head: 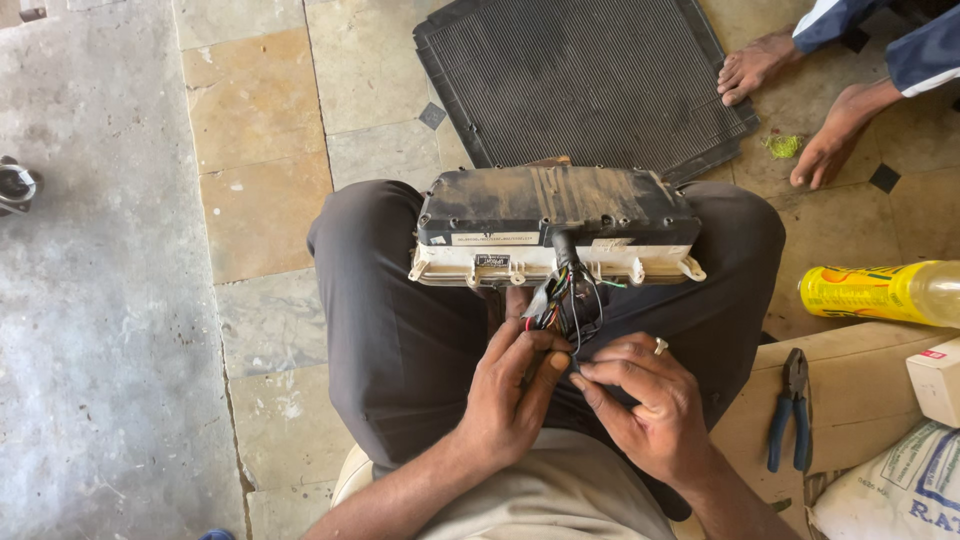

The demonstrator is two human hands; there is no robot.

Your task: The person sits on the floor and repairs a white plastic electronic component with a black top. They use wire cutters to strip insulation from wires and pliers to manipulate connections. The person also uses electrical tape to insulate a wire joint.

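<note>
- Dusty black-and-cream instrument unit (556, 225) is resting across the seated person's lap, at twelve o'clock from both hands.
- Wire bundle (566, 300) is hanging from its near edge; keeping strands separated is advisable.
- Left hand (512, 385) is pinching wires, fingers closed.
- Right hand (645, 400) is gripping one thin black wire; pulling gently seems prudent.

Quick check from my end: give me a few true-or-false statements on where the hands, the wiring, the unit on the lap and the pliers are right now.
1. Both hands, left hand and right hand, work the wire bundle. True.
2. The dusty black-and-white unit lies on the floor. False: it rests on the person's lap.
3. The blue-handled pliers are in the right hand. False: they lie on the cardboard.
4. A yellow bottle lies on its side at right. True.
</note>
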